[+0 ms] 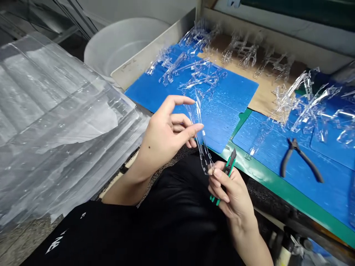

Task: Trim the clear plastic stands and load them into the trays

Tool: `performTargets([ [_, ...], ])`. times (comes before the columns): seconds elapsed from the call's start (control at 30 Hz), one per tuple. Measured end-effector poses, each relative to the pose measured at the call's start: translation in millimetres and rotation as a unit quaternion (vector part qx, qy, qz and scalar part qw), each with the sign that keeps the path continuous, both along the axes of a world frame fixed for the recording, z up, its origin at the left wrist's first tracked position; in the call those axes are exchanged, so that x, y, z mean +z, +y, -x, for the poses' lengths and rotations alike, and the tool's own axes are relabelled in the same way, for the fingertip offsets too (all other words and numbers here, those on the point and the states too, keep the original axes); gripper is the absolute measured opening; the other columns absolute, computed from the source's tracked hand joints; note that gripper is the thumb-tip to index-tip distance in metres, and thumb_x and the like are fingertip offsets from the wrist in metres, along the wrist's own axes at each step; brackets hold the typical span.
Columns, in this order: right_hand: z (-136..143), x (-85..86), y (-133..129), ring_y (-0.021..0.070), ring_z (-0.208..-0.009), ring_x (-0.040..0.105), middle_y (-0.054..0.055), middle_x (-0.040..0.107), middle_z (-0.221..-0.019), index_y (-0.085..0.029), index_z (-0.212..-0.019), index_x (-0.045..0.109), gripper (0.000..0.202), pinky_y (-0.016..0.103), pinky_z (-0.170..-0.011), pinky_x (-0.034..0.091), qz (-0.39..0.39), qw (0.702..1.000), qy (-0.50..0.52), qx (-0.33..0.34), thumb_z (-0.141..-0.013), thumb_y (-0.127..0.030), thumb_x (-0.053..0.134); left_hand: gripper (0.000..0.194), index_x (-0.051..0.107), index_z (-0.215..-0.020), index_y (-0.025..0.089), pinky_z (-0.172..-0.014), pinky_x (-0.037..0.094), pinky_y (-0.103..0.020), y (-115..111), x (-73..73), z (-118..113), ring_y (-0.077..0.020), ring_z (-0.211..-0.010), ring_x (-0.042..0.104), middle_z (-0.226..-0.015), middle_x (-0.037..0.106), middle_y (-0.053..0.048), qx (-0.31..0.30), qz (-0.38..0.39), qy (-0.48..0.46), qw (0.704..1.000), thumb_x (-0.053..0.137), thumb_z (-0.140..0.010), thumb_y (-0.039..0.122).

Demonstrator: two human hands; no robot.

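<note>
My right hand (229, 188) is closed round a green utility knife (229, 166) whose blade points up. Its thumb and finger also pinch the lower end of a clear plastic part (205, 157). That part stands slanted in front of my body. Around its upper end curve the fingers of my left hand (172, 129), with the thumb against the clear plastic and the index finger near its top. Black-handled pliers (298, 155) lie on the blue mat (327, 162) at the right.
Clear plastic parts (205, 77) lie on blue sheets and brown cardboard (249, 88) across the bench. Stacked clear plastic bags or trays (63, 122) fill the left side. A round white tub (119, 44) stands behind them. The bench has a green edge (266, 173).
</note>
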State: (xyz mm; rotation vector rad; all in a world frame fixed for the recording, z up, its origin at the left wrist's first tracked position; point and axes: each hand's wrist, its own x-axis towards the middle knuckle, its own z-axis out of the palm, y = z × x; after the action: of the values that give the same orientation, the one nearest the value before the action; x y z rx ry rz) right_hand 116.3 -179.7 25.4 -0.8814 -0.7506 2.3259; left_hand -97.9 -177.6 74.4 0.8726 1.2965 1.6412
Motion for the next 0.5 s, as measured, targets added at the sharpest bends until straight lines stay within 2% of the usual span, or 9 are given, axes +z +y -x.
performTargets([
  [0.2,7.5,3.1,-0.3,-0.0025,-0.036,0.020,-0.009,0.049,-0.056,-0.017,-0.084,0.078,0.030,0.016,-0.041,0.019,-0.002,1.000,-0.010,0.007,-0.090,-0.043,0.092,0.047,0.068,-0.120,0.020,-0.043,0.052,-0.020,-1.3,3.7,7.2,-0.0121,-0.048,0.066,-0.075,0.065,0.003,0.010,0.010,-0.016,1.000,0.092,-0.083,0.003],
  [0.33,8.5,0.6,0.0,-0.0017,-0.036,0.022,-0.008,0.051,-0.057,-0.017,-0.084,0.078,0.036,0.018,-0.040,0.019,-0.049,0.997,-0.065,0.008,-0.087,-0.050,0.093,0.048,0.067,-0.121,0.021,-0.046,0.050,-0.022,1.5,0.1,15.7,-0.0115,-0.049,0.064,-0.076,0.066,0.002,0.011,0.008,-0.014,1.000,0.094,-0.084,0.008],
  [0.43,0.4,-2.2,-5.2,0.0036,-0.039,0.035,-0.004,0.057,-0.060,-0.018,-0.088,0.082,0.038,0.020,-0.039,0.022,-0.130,0.972,-0.193,-0.007,-0.084,-0.054,0.095,0.041,0.065,-0.117,0.023,-0.046,0.047,-0.023,0.9,-2.1,15.6,-0.0111,-0.047,0.062,-0.074,0.067,0.003,-0.002,0.003,0.040,0.999,0.094,-0.089,0.021],
  [0.5,-4.6,-8.1,-5.3,0.0112,-0.049,0.053,0.002,0.067,-0.067,-0.020,-0.091,0.086,0.038,0.022,-0.041,0.037,-0.209,0.939,-0.274,-0.021,-0.082,-0.056,0.095,0.039,0.062,-0.116,0.025,-0.047,0.048,-0.023,-2.2,-2.0,16.3,-0.0119,-0.048,0.064,-0.073,0.068,0.004,-0.017,0.005,0.077,0.997,0.092,-0.093,0.032],
])
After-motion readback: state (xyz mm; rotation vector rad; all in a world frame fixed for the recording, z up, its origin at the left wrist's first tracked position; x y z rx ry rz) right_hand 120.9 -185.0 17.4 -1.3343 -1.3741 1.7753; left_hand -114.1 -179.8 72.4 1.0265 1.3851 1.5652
